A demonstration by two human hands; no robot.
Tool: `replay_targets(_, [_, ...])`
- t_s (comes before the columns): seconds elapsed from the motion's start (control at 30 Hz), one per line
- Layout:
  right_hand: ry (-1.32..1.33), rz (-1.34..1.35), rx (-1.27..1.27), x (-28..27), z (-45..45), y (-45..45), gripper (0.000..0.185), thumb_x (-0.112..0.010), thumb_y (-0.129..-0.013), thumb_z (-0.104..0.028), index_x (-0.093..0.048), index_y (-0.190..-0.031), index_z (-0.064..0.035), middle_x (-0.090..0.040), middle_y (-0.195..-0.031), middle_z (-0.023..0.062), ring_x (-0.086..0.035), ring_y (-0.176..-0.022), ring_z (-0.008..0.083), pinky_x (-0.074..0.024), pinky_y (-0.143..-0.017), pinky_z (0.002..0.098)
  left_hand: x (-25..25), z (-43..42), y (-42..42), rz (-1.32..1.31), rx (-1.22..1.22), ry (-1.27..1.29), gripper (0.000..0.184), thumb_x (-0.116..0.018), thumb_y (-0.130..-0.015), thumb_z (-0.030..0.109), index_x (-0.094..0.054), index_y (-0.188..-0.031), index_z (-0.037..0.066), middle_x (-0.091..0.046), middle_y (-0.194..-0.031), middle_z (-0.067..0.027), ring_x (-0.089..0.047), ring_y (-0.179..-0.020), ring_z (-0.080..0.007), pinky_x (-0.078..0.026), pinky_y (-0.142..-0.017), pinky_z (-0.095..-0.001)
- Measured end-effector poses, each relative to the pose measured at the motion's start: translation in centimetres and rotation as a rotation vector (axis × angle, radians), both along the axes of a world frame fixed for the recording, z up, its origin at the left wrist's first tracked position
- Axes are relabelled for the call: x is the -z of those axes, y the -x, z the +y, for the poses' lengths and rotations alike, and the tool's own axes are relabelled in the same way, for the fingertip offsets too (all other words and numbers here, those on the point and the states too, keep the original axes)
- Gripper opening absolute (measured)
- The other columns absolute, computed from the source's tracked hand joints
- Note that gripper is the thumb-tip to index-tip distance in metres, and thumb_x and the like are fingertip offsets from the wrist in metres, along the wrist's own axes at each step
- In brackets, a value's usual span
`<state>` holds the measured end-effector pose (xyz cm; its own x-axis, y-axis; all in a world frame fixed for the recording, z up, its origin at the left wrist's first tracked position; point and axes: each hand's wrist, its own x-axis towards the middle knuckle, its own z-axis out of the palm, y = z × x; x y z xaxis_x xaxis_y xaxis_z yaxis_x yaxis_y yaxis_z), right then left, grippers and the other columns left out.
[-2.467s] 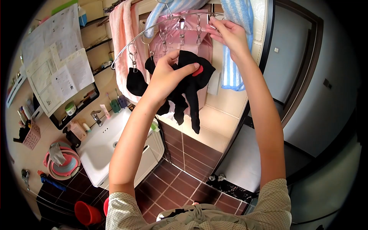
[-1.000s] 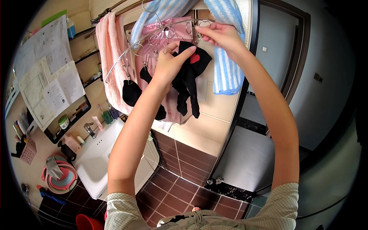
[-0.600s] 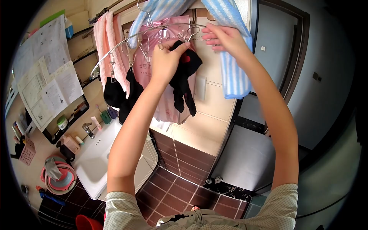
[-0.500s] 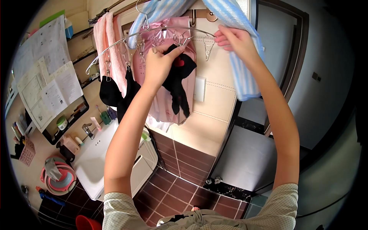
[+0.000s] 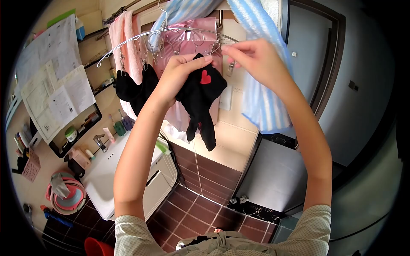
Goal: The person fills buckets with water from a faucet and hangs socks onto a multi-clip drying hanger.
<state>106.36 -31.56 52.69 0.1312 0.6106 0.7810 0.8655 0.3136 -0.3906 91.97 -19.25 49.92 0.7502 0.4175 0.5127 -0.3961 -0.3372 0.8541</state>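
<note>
A metal clip hanger hangs by its hook in front of me, with several wire clips along its curved bar. My left hand is closed on black socks marked with a red heart, gripping their upper edge just below the bar. My right hand is at the bar's right end, thumb and fingers pinched at a clip next to the socks. Below those fingers dangles another clip, slightly blurred. Further left, clips hold other black garments.
A blue-striped towel hangs behind my right hand, a pink towel to the left. Behind the socks hangs a pink bag. A white sink stands lower left, a doorway is at right.
The socks have come nearer and swung slightly right, showing the heart fully. My right hand has moved left from the bar's end, its fingers closing. The striped towel hangs lower.
</note>
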Motion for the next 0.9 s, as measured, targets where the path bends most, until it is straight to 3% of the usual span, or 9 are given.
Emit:
replay_targets(0.17, [0.206, 0.285, -0.190, -0.1, 0.7, 1.3, 0.039, -0.058, -0.080, -0.038, -0.065, -0.093, -0.0016, -0.063, -0.077, 0.0034, -0.057, -0.063, 0.0093, -0.0414, -0.054, 0.0184, 0.0, -0.7, 0.2, 0.001, -0.021, -0.017, 0.022, -0.058, -0.083, 0.021, -0.062, -0.089, 0.001, -0.060, -0.071, -0.0011, -0.057, -0.060, -0.0064, -0.045, -0.055, -0.0181])
replay_targets(0.37, [0.273, 0.619, -0.243, -0.1, 3.1, 0.5, 0.035, -0.064, -0.076, -0.038, -0.064, -0.082, -0.0036, -0.059, -0.073, 0.0001, -0.052, -0.062, 0.0042, -0.0357, -0.049, 0.0150, 0.2, 0.6, -0.1, 0.026, -0.006, -0.037, 0.020, -0.058, -0.083, 0.021, -0.062, -0.088, 0.002, -0.060, -0.070, 0.0001, -0.056, -0.060, -0.0052, -0.044, -0.055, -0.0174])
replay_targets(0.57, [0.290, 0.583, -0.290, 0.1, 4.1, 0.3, 0.030, -0.064, -0.077, -0.036, -0.062, -0.078, -0.0057, -0.056, -0.070, -0.0021, -0.048, -0.062, 0.0006, -0.0397, -0.056, 0.0130, 0.1, 1.5, 0.2, 0.070, 0.008, -0.007, 0.018, -0.059, -0.082, 0.020, -0.063, -0.086, 0.003, -0.060, -0.070, 0.0000, -0.055, -0.058, -0.0054, -0.044, -0.055, -0.0171])
replay_targets(0.67, [0.239, 0.576, -0.244, -0.1, 3.8, 0.2, 0.028, -0.066, -0.077, -0.033, -0.062, -0.078, -0.0055, -0.056, -0.070, -0.0030, -0.049, -0.062, 0.0007, -0.0414, -0.059, 0.0118, -0.3, 0.3, 1.1, 0.161, -0.051, -0.004, 0.020, -0.062, -0.079, 0.018, -0.063, -0.090, 0.001, -0.062, -0.076, -0.0024, -0.057, -0.067, -0.0075, -0.045, -0.063, -0.0190])
replay_targets(0.77, [0.200, 0.618, -0.256, -0.3, 4.0, -1.0, 0.028, -0.065, -0.077, -0.032, -0.063, -0.081, -0.0048, -0.056, -0.071, -0.0037, -0.049, -0.062, 0.0004, -0.0412, -0.059, 0.0114, 0.2, 0.6, 1.4, 0.083, 0.064, 0.004, 0.023, -0.062, -0.079, 0.017, -0.059, -0.097, 0.003, -0.061, -0.085, -0.0028, -0.058, -0.072, -0.0080, -0.046, -0.065, -0.0202])
replay_targets(0.8, [0.199, 0.649, -0.296, -0.3, 4.0, -1.2, 0.027, -0.065, -0.078, -0.030, -0.063, -0.085, -0.0042, -0.056, -0.070, -0.0046, -0.049, -0.062, 0.0002, -0.0410, -0.059, 0.0119, 0.4, 1.3, 1.4, 0.106, 0.101, 0.026, 0.028, -0.063, -0.078, 0.015, -0.057, -0.103, 0.003, -0.061, -0.090, -0.0035, -0.057, -0.080, -0.0095, -0.046, -0.072, -0.0223])
replay_targets(0.9, [0.195, 0.654, -0.288, -0.2, 3.9, -1.0, 0.030, -0.066, -0.077, -0.031, -0.064, -0.088, -0.0033, -0.055, -0.070, -0.0050, -0.047, -0.062, -0.0001, -0.0400, -0.059, 0.0118, 0.8, 2.2, 1.4, 0.142, 0.054, 0.123, 0.029, -0.064, -0.077, 0.013, -0.057, -0.103, 0.002, -0.061, -0.091, -0.0043, -0.058, -0.082, -0.0100, -0.047, -0.074, -0.0232])
